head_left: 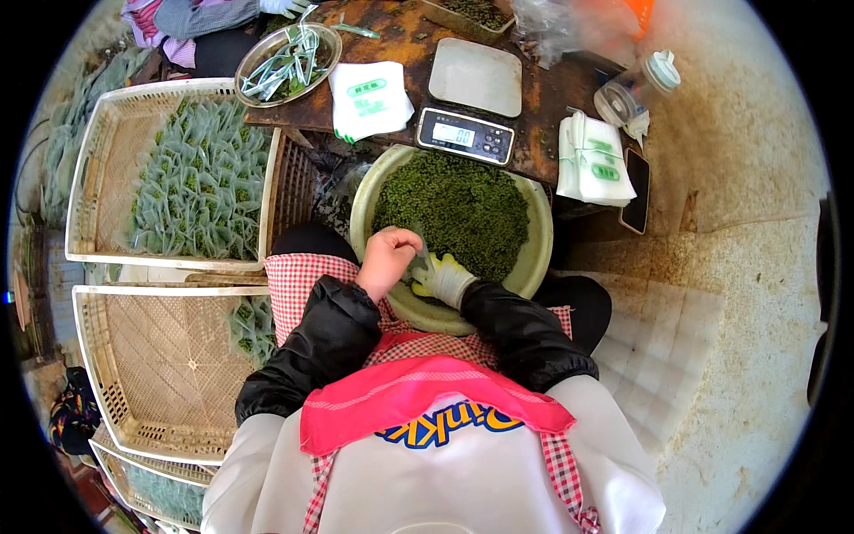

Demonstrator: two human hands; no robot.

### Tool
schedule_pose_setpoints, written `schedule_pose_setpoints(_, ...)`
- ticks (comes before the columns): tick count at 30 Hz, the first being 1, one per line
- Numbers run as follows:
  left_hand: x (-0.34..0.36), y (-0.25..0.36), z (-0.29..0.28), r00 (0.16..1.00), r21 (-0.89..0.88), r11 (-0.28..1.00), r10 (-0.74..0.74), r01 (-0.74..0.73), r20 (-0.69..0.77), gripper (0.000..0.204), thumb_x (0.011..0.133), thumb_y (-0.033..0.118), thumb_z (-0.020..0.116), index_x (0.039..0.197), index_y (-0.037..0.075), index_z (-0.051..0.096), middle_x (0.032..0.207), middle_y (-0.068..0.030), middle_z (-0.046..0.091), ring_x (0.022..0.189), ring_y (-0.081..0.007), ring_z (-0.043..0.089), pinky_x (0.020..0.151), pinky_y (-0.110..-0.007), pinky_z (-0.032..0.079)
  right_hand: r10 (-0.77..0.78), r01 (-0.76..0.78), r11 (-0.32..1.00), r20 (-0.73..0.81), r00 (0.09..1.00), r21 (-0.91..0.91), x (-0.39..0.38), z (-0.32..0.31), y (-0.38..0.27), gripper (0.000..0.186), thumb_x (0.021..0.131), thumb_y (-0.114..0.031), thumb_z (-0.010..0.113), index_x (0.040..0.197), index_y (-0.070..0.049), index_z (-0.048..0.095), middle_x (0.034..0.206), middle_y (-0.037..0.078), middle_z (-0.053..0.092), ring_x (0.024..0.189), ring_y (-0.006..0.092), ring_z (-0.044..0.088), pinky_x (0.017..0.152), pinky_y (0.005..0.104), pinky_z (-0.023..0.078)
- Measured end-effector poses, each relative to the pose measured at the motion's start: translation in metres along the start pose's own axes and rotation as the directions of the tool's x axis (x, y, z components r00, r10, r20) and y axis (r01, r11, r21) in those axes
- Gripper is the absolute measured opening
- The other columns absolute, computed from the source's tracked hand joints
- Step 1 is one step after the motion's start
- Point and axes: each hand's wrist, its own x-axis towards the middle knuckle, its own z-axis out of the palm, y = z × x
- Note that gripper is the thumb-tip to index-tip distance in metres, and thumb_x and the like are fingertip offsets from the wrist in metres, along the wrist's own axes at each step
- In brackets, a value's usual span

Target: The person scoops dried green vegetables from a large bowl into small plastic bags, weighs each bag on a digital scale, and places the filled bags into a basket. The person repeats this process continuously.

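Observation:
Over the near side of a wide pale basin (363, 209) full of small green peppercorns (463, 209), my two hands are close together. My bare left hand (389, 261) is closed, its thumb and fingertips pinching the edge of a small clear plastic bag (425, 258). Beside it, my right hand (447, 279) wears a white glove with yellow-green fingers. Those fingers are curled at the bag, and whatever is in them is hidden. The basin stands between my knees.
A digital scale (467, 133) and flat bag stacks (369, 98) (594, 160) lie on the worn table (382, 40), with a metal dish (289, 62), clear jug (636, 89) and phone (635, 191). Left are crates (80, 178) (160, 374) holding filled bags. A person's gloved hand (285, 7) shows beyond.

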Motion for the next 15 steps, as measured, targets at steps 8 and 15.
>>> schedule_pose_setpoints(8, 0.000, 0.020, 0.000, 0.944, -0.275, 0.903, -0.324, 0.329, 0.066, 0.014, 0.091, 0.009, 0.059, 0.095, -0.002, 0.067, 0.065, 0.0004, 0.059, 0.043, -0.0051, 0.045, 0.041, -0.022, 0.036, 0.219, -0.204, 0.581, 0.090, 0.972, 0.788, -0.001, 0.009, 0.015, 0.055, 0.070, -0.014, 0.074, 0.123, -0.015, 0.060, 0.111, 0.016, 0.064, 0.099, 0.0319, 0.064, 0.081, 0.0341, 0.051)
schedule_pose_setpoints(15, -0.002, 0.018, 0.008, 0.982, -0.048, 0.983, -0.180, 0.177, -0.057, 0.016, 0.087, 0.010, 0.060, 0.090, -0.003, 0.069, 0.066, -0.0072, 0.064, 0.051, -0.0134, 0.056, 0.050, -0.030, 0.045, 0.695, 0.397, -0.388, -0.019, 0.719, 0.832, -0.064, -0.044, 0.029, 0.042, 0.068, 0.010, 0.070, 0.108, -0.003, 0.062, 0.098, 0.004, 0.065, 0.084, 0.0144, 0.062, 0.074, 0.0286, 0.053)
